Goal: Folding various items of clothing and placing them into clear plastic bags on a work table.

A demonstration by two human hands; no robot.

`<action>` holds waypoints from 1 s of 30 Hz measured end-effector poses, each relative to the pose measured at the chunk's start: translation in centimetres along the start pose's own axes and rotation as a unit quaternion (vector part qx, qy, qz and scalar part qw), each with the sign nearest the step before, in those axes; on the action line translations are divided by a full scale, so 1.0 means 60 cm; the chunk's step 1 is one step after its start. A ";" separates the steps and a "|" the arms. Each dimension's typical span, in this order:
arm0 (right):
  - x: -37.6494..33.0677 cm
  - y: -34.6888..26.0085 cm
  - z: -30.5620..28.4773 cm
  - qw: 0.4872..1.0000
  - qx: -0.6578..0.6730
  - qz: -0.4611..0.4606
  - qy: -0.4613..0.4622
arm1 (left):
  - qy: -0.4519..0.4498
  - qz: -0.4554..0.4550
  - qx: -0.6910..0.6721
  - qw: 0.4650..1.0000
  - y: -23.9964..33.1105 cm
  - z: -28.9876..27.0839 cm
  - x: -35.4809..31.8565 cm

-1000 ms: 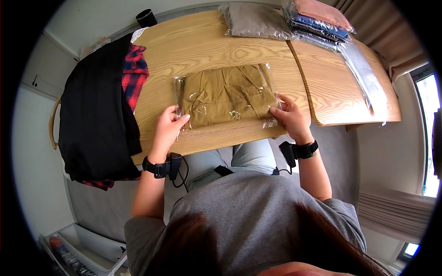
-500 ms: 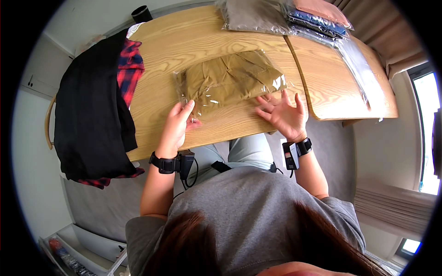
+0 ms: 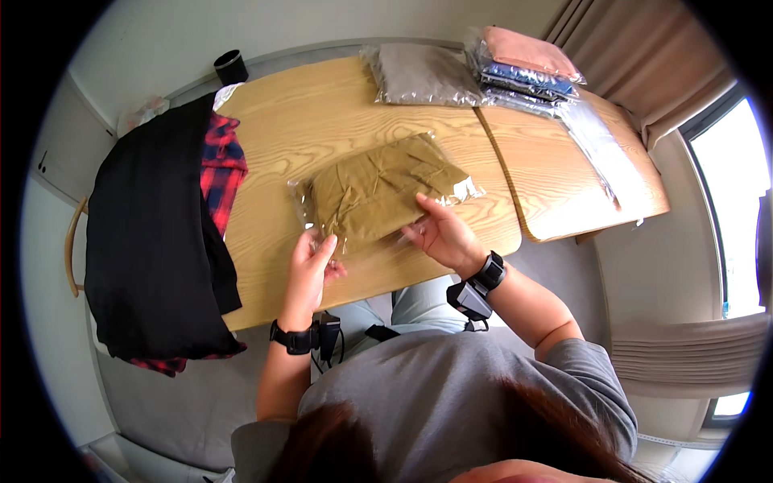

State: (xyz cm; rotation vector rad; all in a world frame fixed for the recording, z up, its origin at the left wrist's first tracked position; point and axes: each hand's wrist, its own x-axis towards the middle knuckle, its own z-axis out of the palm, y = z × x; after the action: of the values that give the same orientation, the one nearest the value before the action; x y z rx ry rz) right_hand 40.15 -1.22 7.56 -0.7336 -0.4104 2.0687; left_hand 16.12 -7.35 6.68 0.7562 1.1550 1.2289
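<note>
A folded mustard-brown garment in a clear plastic bag [image 3: 378, 181] lies flat over the near part of the wooden table [image 3: 314, 101]. My left hand [image 3: 312, 264] pinches the bag's near left corner, thumb on top. At the bag's near right side, my right hand [image 3: 445, 235] has its thumb over the plastic and its fingers under the edge, gripping it. Some of the right fingers are hidden beneath the bag.
Black trousers [image 3: 153, 225] and a red-and-blue plaid shirt [image 3: 223, 173] hang over a chair at the left. At the back lie a bagged grey-brown garment [image 3: 423, 74] and a stack of bagged clothes [image 3: 527, 68]. Flat clear bags [image 3: 592, 145] rest at the right; a black bin [image 3: 231, 68] stands behind.
My right hand has gone from spread fingers beside the bag to gripping its near edge, moving left. My left hand keeps its pinch. The view has tilted up.
</note>
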 end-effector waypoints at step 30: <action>0.152 -0.720 -0.145 0.915 -0.130 -0.355 0.140 | -0.040 0.058 0.130 0.989 -0.007 0.001 -0.029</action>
State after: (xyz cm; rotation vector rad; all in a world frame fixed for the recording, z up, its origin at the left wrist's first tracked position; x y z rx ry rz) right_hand 69.03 30.68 20.76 -0.8649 -0.6797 1.2193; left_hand 16.43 -9.12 6.78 1.0723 1.2342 1.1442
